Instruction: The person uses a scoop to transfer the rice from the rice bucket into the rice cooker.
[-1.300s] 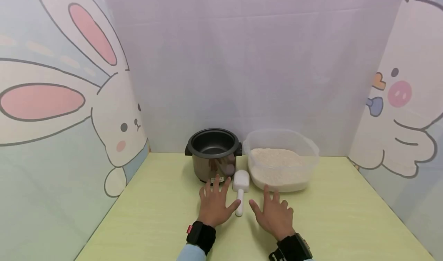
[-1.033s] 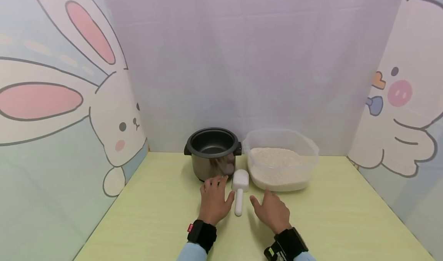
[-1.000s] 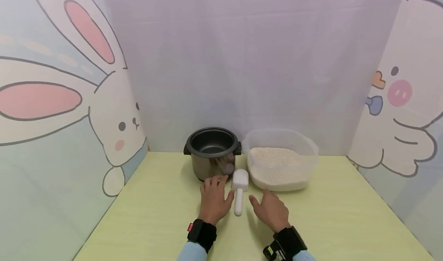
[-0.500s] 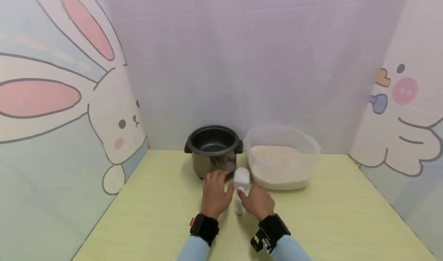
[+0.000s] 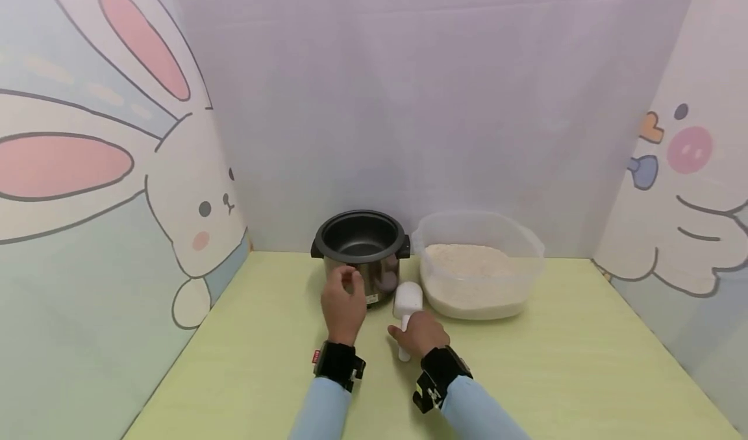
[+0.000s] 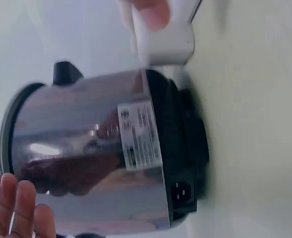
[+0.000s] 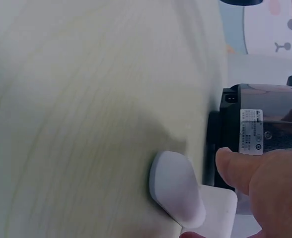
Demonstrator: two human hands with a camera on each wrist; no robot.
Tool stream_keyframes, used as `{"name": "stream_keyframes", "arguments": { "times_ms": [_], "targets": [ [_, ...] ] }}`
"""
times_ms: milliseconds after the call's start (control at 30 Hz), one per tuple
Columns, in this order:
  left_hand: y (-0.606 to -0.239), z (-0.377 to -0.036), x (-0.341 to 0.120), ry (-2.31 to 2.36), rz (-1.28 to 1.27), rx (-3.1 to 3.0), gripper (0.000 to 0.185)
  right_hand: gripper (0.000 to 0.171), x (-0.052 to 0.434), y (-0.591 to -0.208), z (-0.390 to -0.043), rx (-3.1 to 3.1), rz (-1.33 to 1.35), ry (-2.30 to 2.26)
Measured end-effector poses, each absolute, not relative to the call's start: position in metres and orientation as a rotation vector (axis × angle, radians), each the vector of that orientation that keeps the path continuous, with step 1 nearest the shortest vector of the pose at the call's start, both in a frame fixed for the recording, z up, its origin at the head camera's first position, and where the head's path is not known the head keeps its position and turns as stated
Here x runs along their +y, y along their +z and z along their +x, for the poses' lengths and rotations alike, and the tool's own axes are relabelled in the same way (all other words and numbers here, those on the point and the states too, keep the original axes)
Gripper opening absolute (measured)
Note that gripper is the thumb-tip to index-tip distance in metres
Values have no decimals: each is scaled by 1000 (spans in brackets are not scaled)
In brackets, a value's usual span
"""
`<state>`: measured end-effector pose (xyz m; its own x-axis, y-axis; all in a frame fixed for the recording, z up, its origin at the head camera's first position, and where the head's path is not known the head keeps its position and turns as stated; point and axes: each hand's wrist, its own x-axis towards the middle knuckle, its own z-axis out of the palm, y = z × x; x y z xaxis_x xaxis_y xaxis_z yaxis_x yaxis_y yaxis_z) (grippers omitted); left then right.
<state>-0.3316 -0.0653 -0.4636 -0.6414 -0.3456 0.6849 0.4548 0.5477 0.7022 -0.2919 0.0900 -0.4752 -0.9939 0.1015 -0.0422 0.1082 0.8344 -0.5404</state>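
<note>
Now right hand (image 5: 422, 333) curled round the handle of a white scoop (image 5: 406, 300), lying on the table (image 5: 263, 362) with bowl end toward the back; scoop just in front of the gap between pot (image 5: 361, 245) and tub (image 5: 528, 258); thumb (image 7: 235, 166) seen in the right wrist view close above the scoop's handle end (image 7: 176, 186), pot's labelled side just behind; left hand (image 5: 341, 304) raised at the pot's front left side, fingers near the steel wall; whether touching, cannot tell; in the left wrist view fingers (image 6: 17, 208) straight and apart beside the pot's rim, holding nothing, grip loose; pot upright, dark inside, black handles at each side, power socket low on its base (image 6: 183, 191); clear tub just right of the pot, filled partway with rice (image 5: 467, 265); black wristbands on both wrists, light blue sleeves; cartoon rabbit panel on the left wall, pale cartoon figure on the right, plain lilac wall behind
</note>
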Motion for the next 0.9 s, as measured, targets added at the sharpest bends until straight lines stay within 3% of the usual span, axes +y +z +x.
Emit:
{"name": "stream_keyframes", "arguments": {
  "times_ms": [300,533,767,900],
  "targets": [
    [-459,-360,-106,-1388,190,-1786,24,46,83,-484,-306,3016,201,-772],
    [-455,-398,-134,-1498,204,-2000,46,23,89,-482,-307,3024,199,-812],
    [-463,-416,-147,-1521,116,-2115,38,29,95,-473,-291,3021,85,-802],
    [-465,-414,-150,-1770,124,-2014,40,27,101,-466,-282,3007,70,-823]
  ]
}}
